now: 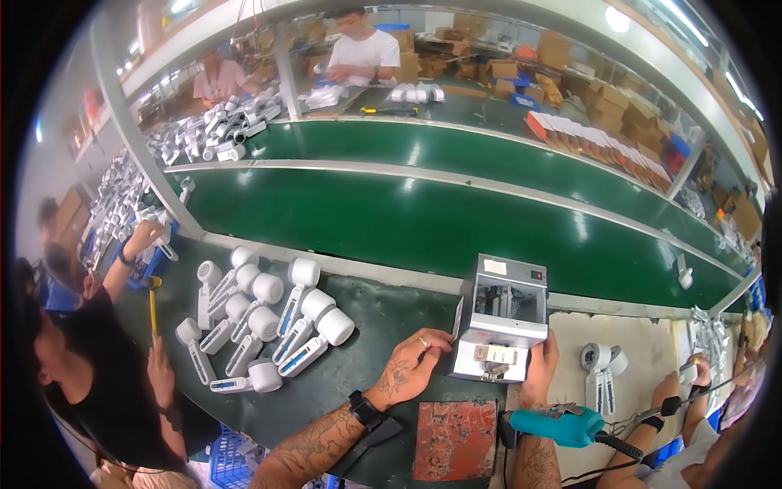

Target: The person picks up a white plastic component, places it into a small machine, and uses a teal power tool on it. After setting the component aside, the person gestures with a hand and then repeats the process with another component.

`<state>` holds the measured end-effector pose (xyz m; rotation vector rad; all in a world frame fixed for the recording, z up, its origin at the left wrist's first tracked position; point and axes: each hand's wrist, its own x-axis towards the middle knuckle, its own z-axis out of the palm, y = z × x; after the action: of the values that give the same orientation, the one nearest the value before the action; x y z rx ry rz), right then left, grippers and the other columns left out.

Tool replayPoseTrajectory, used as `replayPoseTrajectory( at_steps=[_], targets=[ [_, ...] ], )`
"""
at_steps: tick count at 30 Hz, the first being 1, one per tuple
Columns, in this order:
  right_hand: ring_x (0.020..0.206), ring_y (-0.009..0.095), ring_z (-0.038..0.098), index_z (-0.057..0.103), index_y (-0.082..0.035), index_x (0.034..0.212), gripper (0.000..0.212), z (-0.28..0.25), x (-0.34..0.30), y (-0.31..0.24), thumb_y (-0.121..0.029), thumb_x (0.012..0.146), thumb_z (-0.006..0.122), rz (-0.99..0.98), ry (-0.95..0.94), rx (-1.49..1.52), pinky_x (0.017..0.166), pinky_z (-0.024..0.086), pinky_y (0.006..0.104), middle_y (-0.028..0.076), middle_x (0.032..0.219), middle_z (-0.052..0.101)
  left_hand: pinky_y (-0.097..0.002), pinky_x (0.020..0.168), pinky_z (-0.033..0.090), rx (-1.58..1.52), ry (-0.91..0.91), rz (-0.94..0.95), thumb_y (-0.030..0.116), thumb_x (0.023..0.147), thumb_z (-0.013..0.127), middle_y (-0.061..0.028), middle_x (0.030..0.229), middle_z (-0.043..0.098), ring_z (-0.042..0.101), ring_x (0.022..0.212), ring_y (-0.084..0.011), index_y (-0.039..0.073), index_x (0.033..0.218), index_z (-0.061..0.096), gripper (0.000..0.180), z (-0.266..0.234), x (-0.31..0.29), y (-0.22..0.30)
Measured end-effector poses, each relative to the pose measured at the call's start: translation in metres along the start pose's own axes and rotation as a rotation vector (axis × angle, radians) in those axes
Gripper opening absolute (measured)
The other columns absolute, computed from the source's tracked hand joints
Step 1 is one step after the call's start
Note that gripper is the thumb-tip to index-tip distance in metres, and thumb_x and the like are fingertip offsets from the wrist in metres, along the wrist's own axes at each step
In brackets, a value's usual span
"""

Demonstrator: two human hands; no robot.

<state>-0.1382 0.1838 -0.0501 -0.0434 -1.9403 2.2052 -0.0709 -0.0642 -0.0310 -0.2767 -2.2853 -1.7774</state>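
Observation:
A small grey metal box machine, which looks like a screw feeder (502, 314), stands on the bench in front of me, with a window in its front and a red switch at its top right. My left hand (415, 361) reaches in from the left, its fingers closed against the machine's lower left side. On the opposite side, my right hand (538, 373) grips the lower right edge, part of its fingers hidden. Close over my right forearm hangs a teal electric screwdriver (558, 425) with a black cable. A worn red mat (454, 440) lies between my forearms.
Several white round-headed handheld devices (265, 319) lie left on the bench; a pair (601, 379) lies right. A green conveyor belt (391, 213) runs beyond. Co-workers sit on both sides, the left one holding a yellow-handled hammer (153, 306). A blue crate (232, 460) sits below.

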Motion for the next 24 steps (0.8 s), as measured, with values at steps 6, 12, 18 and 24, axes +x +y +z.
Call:
replayPoseTrajectory(
  at_steps=[6, 12, 18, 24],
  targets=[
    [0.089, 0.011, 0.059, 0.061, 0.001, 0.109, 0.018, -0.003, 0.002, 0.006, -0.016, 0.103, 0.058, -0.019, 0.026, -0.011, 0.082, 0.048, 0.0277, 0.005, 0.096, 0.067, -0.0344, 0.091, 0.052, 0.019, -0.005, 0.016, 0.006, 0.103, 0.051, -0.0113, 0.120, 0.068, 0.067, 0.106, -0.0268, 0.003, 0.103, 0.064, 0.014, 0.001, 0.000, -0.001],
    [0.088, 0.011, 0.059, 0.061, 0.001, 0.108, 0.018, -0.004, 0.004, 0.009, -0.016, 0.104, 0.057, -0.053, -0.009, -0.013, 0.081, 0.049, 0.0277, 0.005, 0.096, 0.067, -0.0342, 0.090, 0.052, 0.004, -0.015, 0.024, 0.004, 0.102, 0.051, -0.0115, 0.121, 0.067, 0.066, 0.107, -0.0259, 0.003, 0.102, 0.064, 0.013, 0.000, -0.001, -0.002],
    [0.091, 0.012, 0.059, 0.061, 0.001, 0.111, 0.018, -0.006, 0.005, 0.014, -0.016, 0.104, 0.057, -0.031, 0.040, -0.025, 0.084, 0.048, 0.0280, 0.004, 0.098, 0.066, -0.0343, 0.090, 0.052, 0.030, -0.018, 0.064, 0.002, 0.100, 0.051, -0.0113, 0.123, 0.065, 0.065, 0.106, -0.0261, 0.004, 0.101, 0.063, 0.012, 0.001, -0.002, -0.004],
    [0.093, 0.012, 0.058, 0.061, 0.001, 0.112, 0.020, -0.006, 0.004, 0.013, -0.017, 0.104, 0.057, -0.029, 0.022, 0.004, 0.086, 0.047, 0.0277, 0.004, 0.099, 0.065, -0.0349, 0.090, 0.051, 0.009, -0.029, 0.041, -0.001, 0.099, 0.050, -0.0124, 0.124, 0.064, 0.065, 0.106, -0.0270, 0.003, 0.102, 0.062, 0.013, 0.001, -0.003, -0.003]
  ],
)
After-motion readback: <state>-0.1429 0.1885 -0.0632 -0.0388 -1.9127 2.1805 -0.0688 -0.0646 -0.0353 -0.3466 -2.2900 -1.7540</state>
